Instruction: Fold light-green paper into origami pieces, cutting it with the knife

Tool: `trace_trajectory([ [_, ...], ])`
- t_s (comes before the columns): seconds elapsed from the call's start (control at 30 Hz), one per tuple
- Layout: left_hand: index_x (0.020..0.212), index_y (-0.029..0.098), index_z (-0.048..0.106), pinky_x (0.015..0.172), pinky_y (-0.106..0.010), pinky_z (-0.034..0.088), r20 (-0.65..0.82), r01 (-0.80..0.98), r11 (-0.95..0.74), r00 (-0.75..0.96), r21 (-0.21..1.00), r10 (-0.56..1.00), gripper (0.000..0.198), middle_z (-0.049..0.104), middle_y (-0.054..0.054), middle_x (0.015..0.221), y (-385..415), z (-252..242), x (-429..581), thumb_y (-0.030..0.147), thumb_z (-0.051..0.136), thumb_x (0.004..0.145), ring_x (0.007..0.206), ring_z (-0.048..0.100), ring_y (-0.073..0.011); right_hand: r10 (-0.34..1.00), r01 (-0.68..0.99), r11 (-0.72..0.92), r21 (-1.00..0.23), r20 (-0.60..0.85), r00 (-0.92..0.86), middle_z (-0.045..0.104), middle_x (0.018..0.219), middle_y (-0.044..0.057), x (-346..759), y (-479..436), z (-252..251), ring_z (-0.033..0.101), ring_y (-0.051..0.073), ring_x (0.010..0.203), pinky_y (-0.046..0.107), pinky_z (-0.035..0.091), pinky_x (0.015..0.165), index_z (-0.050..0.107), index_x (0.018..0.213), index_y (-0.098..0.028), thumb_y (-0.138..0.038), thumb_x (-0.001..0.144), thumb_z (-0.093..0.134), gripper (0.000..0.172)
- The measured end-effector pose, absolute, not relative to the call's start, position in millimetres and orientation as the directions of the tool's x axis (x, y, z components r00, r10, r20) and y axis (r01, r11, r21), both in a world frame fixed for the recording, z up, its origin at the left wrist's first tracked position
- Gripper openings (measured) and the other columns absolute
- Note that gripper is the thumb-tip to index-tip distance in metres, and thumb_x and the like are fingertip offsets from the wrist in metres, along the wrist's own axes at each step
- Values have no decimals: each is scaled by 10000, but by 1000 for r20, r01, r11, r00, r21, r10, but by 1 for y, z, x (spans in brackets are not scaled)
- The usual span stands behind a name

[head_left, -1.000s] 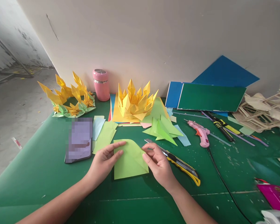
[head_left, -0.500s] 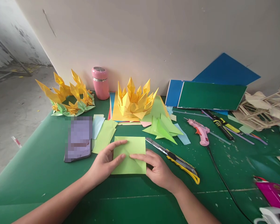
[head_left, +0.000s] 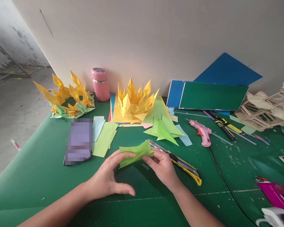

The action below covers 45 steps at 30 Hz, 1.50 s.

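I hold a light green sheet of paper point(head_left: 135, 153) lifted a little off the green table point(head_left: 49, 176), nearly edge-on to the camera. My left hand point(head_left: 110, 176) pinches its left end between fingertips, thumb stretched out below. My right hand point(head_left: 161, 167) grips its right end with curled fingers. Just right of my right hand lies a yellow utility knife point(head_left: 183, 165) with its blade pointing up-left.
A phone point(head_left: 78, 141) and pale green paper strips point(head_left: 104, 138) lie to the left. Behind are yellow paper crowns point(head_left: 134, 101), a pink flask point(head_left: 100, 83), folded green shapes point(head_left: 164, 127), a pink glue gun point(head_left: 201, 132) with its cord, blue and green boards point(head_left: 210, 94), wooden sticks point(head_left: 265, 110).
The green sheet lay flat on the table under both hands half a second ago; now both hands have lifted it and tilted it nearly edge-on.
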<state>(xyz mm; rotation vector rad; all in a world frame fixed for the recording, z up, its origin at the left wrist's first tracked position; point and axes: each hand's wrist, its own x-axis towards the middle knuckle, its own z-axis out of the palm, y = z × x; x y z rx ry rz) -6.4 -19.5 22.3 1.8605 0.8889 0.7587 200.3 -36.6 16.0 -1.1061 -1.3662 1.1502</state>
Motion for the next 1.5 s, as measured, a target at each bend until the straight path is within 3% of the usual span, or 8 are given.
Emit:
trace_trajectory([
  [0.17, 749, 204, 692, 559, -218, 515, 257, 339, -393, 381, 855, 888, 231, 685, -24, 703, -18, 26, 2, 418, 639, 817, 593, 616, -141, 1000, -32, -1, -999, -1, -13, 707, 763, 33, 193, -39, 17, 652, 211, 748, 326, 531, 722, 739, 755, -203, -399, 758, 707, 199],
  [0.4, 710, 204, 690, 420, -187, 474, 266, 296, -328, 232, 897, 936, 95, 638, 34, 519, -18, 25, 3, 289, 687, 752, 409, 563, -108, 996, -89, -74, -993, -77, 36, 688, 729, 19, 184, -44, 17, 632, 181, 691, 300, 520, 659, 656, 759, -191, -408, 735, 714, 225],
  [0.63, 1126, 211, 616, 446, -223, 532, 69, 223, -103, 154, 969, 986, 444, 666, 3, 780, -21, 27, 7, 327, 694, 705, 437, 570, -99, 991, -252, -102, -962, -121, 63, 694, 700, -36, 181, -42, 20, 625, 139, 626, 246, 489, 603, 447, 921, -256, -375, 690, 762, 408],
  [0.77, 944, 193, 694, 388, -181, 462, 46, 289, -103, 198, 952, 979, 264, 627, 34, 585, -20, 30, 8, 325, 668, 717, 381, 488, -81, 988, -249, -138, -958, -150, 29, 680, 708, -29, 183, -41, 20, 614, 142, 644, 254, 490, 628, 479, 1103, -244, -413, 710, 742, 502],
  [0.9, 878, 186, 709, 346, -168, 401, 26, 305, -91, 211, 948, 977, 233, 593, 44, 511, -20, 28, 8, 344, 652, 717, 371, 463, -83, 989, -226, -147, -963, -146, -21, 670, 764, 10, 186, -39, 17, 615, 160, 712, 272, 491, 670, 608, 891, -203, -449, 714, 727, 326],
  [1.07, 798, 191, 731, 343, -165, 372, 83, 404, -171, 225, 899, 971, 208, 627, 38, 511, -19, 27, 6, 360, 618, 750, 348, 431, -73, 989, -184, -136, -973, -144, 27, 576, 645, -33, 187, -40, 15, 519, 116, 592, 237, 436, 572, 569, 722, -202, -431, 697, 733, 283],
  [1.33, 717, 204, 747, 451, -186, 472, 100, 450, -197, 229, 871, 968, 240, 734, -10, 624, -17, 29, 5, 389, 602, 767, 474, 597, -128, 992, -134, -93, -987, -103, 70, 559, 623, -28, 186, -38, 17, 496, 113, 582, 239, 427, 565, 551, 661, -196, -412, 680, 722, 276],
  [1.5, 649, 211, 697, 582, -214, 519, 219, 394, -357, 353, 847, 910, 179, 710, -24, 674, -13, 32, 6, 274, 593, 782, 607, 641, -148, 992, -81, -59, -995, -67, 107, 621, 704, 1, 187, -38, 18, 550, 136, 645, 260, 470, 613, 589, 679, -202, -380, 688, 721, 222],
])
